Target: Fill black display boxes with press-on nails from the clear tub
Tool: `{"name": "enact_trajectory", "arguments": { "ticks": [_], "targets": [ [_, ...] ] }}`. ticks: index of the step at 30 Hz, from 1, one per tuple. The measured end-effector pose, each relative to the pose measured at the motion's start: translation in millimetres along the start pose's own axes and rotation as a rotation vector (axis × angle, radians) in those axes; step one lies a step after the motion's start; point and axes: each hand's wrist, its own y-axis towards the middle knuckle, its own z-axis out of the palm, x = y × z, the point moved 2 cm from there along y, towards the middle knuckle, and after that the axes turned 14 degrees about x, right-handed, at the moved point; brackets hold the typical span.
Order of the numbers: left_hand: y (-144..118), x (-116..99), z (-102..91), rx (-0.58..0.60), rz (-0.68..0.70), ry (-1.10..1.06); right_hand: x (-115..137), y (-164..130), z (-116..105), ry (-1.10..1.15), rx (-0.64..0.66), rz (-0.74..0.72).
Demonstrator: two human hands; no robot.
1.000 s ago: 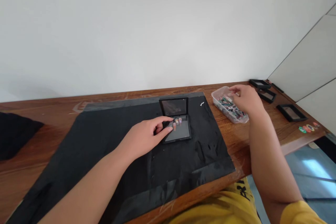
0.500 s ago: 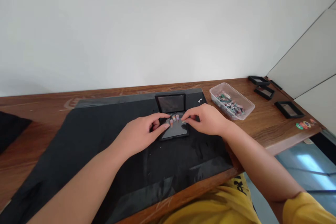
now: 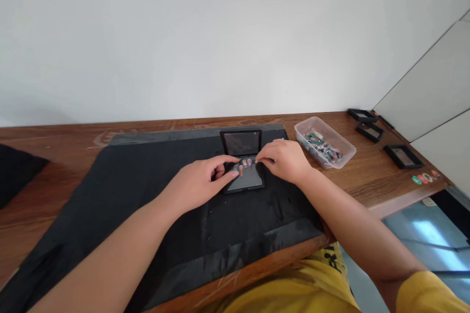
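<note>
A small black hinged case (image 3: 245, 187) stands with its lid up on a black mat (image 3: 235, 225). Several glossy, decorated press-on nails (image 3: 249, 163) lie in a row on its grey inner panel. My left hand (image 3: 200, 179) is at the case's left side, thumb and index fingertips on the panel around the leftmost nails, the other fingers curled. My right hand (image 3: 288, 159) pinches thumb and index together at the row's right end on a small pale press-on nail (image 3: 256, 161), mostly covered by the fingertips.
A clear plastic tub (image 3: 347, 159) of many small colourful pieces stands to the right. Beyond it on the wooden table are black framed boxes (image 3: 403, 157) and small round coloured stickers (image 3: 422, 177). A white wall (image 3: 220, 44) rises behind. Black cloth (image 3: 18, 171) lies at left.
My right hand has shifted slightly up, its fingertips closing together at the panel's top right. The left hand stays at the case's left side. The view has shifted slightly.
</note>
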Motion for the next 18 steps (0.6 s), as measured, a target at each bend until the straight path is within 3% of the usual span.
{"name": "enact_trajectory", "arguments": {
  "ticks": [9, 18],
  "targets": [
    [0.6, 1.6, 0.6, -0.012, 0.011, -0.001, -6.1, 0.5, 3.1, 0.113, -0.030, 0.018],
    [-0.4, 0.7, -1.7, 0.001, 0.013, -0.010, -6.1, -6.0, -3.3, 0.234, -0.150, 0.206]
  ]
}}
